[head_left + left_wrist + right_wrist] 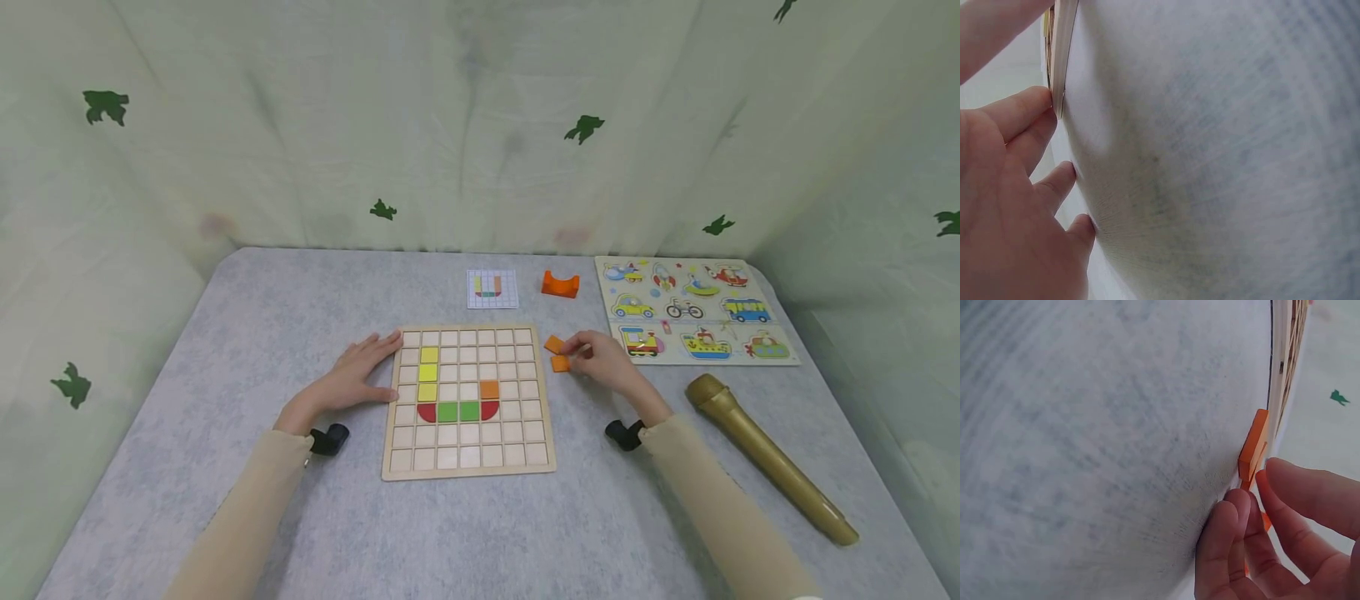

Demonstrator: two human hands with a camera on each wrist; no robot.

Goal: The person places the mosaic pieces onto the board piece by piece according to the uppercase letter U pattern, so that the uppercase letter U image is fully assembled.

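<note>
A wooden grid board (468, 479) lies flat on the table. On it, yellow squares (428, 372) form a column, followed below by red quarter-round tiles (426, 412) at either end of green squares (458, 412), with one orange square (489, 389) at right. My left hand (352, 375) rests beside the board with fingers spread, its thumb and a fingertip touching the left edge. My right hand (603, 362) is right of the board, thumb and index finger pinching the corner of an orange tile (554, 343). A second orange tile (1254, 445) lies just nearer.
A small pattern card (492, 289) and an orange arched block (560, 284) stand behind the board. At back right lies a vehicle picture puzzle (701, 321). A gold microphone (772, 458) lies along the right side.
</note>
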